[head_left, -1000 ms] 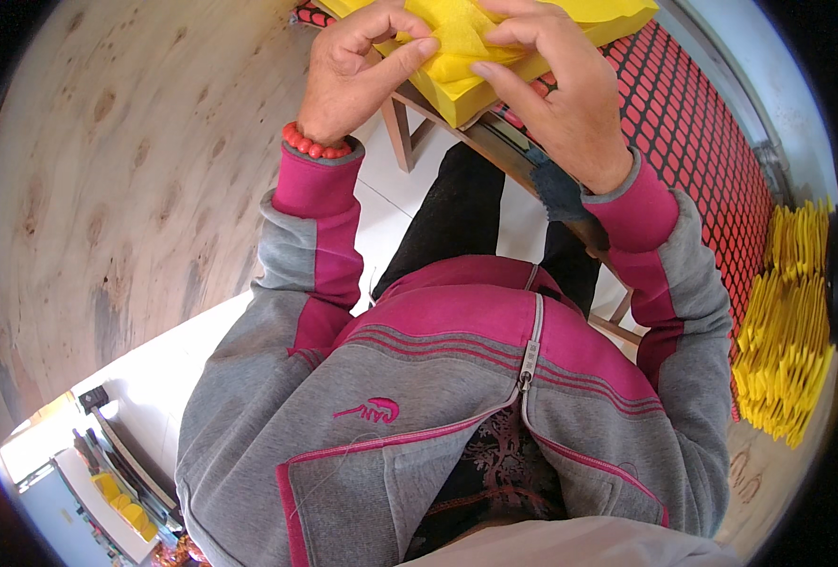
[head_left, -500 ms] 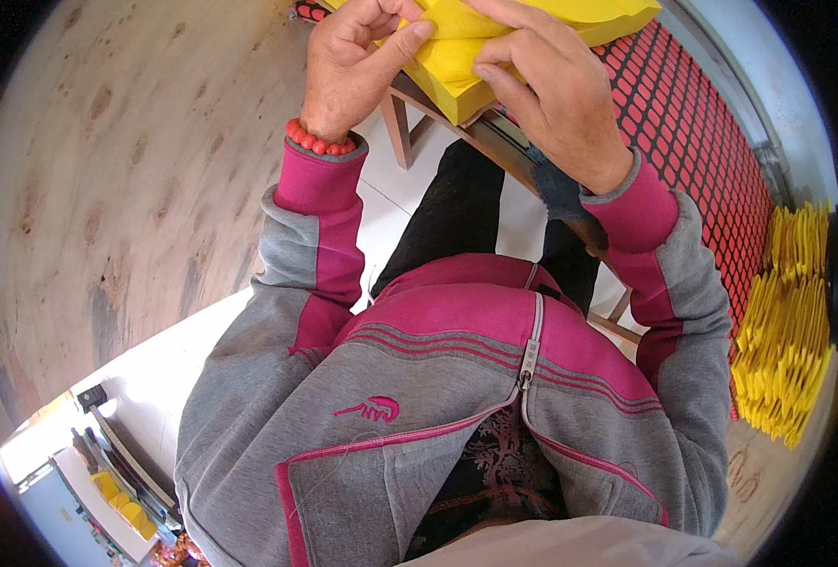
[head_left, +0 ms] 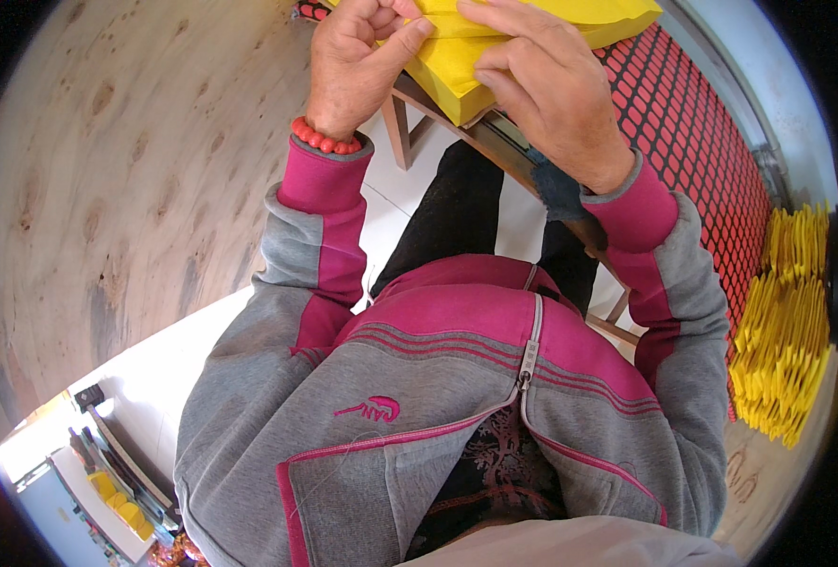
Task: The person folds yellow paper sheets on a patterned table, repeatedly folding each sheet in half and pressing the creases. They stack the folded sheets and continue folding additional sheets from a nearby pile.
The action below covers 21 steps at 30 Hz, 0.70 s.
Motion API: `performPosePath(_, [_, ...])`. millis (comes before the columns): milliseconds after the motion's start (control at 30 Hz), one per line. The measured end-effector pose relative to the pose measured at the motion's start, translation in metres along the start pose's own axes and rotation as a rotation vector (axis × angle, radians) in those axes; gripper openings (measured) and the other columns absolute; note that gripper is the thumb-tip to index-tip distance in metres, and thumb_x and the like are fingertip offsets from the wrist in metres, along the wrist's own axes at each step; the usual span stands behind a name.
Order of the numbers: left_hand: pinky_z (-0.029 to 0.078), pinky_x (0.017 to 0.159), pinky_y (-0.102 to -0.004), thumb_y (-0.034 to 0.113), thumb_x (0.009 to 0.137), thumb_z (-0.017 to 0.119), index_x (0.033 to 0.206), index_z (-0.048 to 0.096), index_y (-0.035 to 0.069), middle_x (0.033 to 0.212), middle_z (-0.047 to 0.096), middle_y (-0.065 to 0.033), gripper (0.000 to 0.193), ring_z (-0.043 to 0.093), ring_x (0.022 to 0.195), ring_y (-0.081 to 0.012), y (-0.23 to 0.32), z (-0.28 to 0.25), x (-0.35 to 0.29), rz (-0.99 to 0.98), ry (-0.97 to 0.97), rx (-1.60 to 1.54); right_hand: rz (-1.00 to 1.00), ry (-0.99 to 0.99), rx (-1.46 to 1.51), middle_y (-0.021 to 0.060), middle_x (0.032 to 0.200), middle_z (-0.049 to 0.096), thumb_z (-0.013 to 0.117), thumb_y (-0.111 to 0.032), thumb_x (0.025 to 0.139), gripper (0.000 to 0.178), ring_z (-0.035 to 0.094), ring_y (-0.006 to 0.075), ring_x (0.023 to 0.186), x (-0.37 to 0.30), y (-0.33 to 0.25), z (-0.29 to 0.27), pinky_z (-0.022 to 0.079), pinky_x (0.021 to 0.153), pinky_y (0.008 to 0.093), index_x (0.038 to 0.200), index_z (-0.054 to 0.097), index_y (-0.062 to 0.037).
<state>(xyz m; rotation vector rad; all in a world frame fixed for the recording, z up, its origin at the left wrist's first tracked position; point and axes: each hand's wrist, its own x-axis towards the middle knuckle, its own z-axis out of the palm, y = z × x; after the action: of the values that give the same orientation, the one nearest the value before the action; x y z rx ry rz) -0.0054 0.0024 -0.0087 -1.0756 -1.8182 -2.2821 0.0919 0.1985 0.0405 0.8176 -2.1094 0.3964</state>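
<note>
A stack of yellow paper sheets (head_left: 447,80) lies on the bench at the top of the view, its near corner pointing toward me. My left hand (head_left: 360,66) rests over its left part, thumb and bent fingers pinching the folded top sheet. A red bead bracelet (head_left: 324,141) circles that wrist. Over the right part, my right hand (head_left: 556,99) has its fingers apart and loosely bent, with fingertips at the paper's crease. A narrow fold runs across the sheet between both hands. The far part of the stack is cut off by the upper edge.
Under the stack is a wooden bench (head_left: 499,132), with a red and black patterned cover (head_left: 674,104) to its right. Folded yellow paper pieces (head_left: 783,331) are piled at far right. A large plywood board (head_left: 126,180) fills the left.
My left hand has shifted slightly right. The fingers of my right hand have moved a little along the crease, and the fold between the hands looks flatter and straighter.
</note>
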Motion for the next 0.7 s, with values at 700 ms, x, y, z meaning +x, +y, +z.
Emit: performPosePath(700, [0.046,0.080,-0.0253,-0.008,0.093,0.053,0.098,0.069,-0.001,0.095,0.068,-0.0036,0.018,0.060,0.088,-0.0117,0.002,-0.010,0.003,0.170,-0.192,0.196,0.013,0.041,-0.014,0.0168,0.119,0.069,0.074,-0.004,0.082,0.013,0.067,0.0350,0.113,-0.002,-0.009,0.001,0.053,0.098,0.0438,0.089,0.064,-0.0030])
